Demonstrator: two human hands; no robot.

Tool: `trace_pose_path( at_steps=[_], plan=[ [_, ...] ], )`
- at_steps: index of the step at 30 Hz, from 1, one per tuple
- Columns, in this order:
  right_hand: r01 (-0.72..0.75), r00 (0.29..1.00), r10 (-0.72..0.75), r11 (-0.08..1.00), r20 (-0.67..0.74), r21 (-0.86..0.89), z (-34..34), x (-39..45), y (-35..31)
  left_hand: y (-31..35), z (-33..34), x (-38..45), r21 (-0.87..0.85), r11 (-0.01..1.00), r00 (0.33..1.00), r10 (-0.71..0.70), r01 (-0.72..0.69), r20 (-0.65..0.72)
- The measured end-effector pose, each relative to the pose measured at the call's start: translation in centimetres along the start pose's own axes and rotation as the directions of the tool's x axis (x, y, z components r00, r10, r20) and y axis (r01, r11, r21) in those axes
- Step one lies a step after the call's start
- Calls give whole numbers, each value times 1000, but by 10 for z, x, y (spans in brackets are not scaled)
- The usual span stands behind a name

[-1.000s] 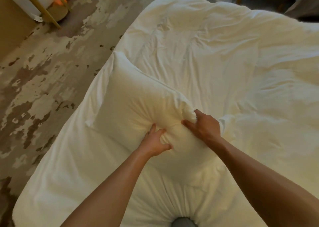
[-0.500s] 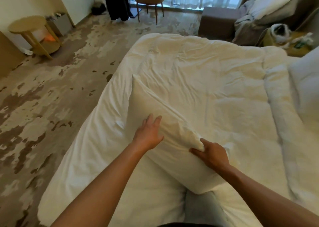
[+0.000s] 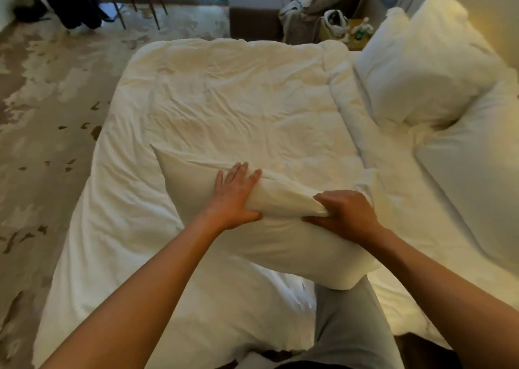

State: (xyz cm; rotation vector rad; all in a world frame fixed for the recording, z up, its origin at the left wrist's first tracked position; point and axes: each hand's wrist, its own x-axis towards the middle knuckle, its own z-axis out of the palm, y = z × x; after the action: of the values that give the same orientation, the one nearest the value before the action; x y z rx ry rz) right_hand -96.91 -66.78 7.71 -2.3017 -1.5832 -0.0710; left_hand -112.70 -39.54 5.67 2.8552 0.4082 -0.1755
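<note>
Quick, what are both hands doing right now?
Left hand: open, pressing flat on the pillow.
Right hand: closed, gripping the pillow's bunched edge.

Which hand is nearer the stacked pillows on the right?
Right. The right hand pinches a corner of the near pillow, closer to the stacked pillows; the left hand presses flat on that pillow, farther left.

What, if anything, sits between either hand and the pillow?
Nothing visible. The left hand lies flat on the pillow, fingers straight; the right hand grips its bunched edge. Both touch it directly.
</note>
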Motion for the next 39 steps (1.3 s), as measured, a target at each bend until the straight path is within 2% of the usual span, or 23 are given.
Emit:
trace_pose_path(
  at_steps=[2,4,8,12,14,19,25,31,35,39],
  plan=[
    [32,998,-30,998,51,-46,-3,-30,7,12,17,-7,10,998,996,66,-66,67],
    [8,995,1,997,104,-79,2,-70,15,30,41,-15,-1,994,983,110,-111,145],
    [-180,956,201,977,212,-118,18,-157,34,68,88,-23,23,983,963,174,-182,206],
    [-367,806,434,900,402,-236,42,-214,49,103,113,-19,26,982,958,176,-187,227],
    [-405,768,483,875,422,-264,52,-230,51,116,120,-19,31,985,958,155,-167,241],
    [-456,825,467,883,318,-113,64,-236,43,126,125,-25,82,991,977,91,-109,195],
    [-492,816,450,870,362,27,55,-227,53,142,111,-31,126,992,991,-3,-14,137],
    [-436,878,393,893,272,116,33,-217,77,154,96,-30,181,983,986,-67,38,155],
    [-367,916,315,907,247,206,7,-208,86,165,81,-30,164,986,995,-41,26,88],
    [-321,943,293,926,157,197,-34,-200,108,193,57,-16,114,993,999,-34,33,2]
  ],
)
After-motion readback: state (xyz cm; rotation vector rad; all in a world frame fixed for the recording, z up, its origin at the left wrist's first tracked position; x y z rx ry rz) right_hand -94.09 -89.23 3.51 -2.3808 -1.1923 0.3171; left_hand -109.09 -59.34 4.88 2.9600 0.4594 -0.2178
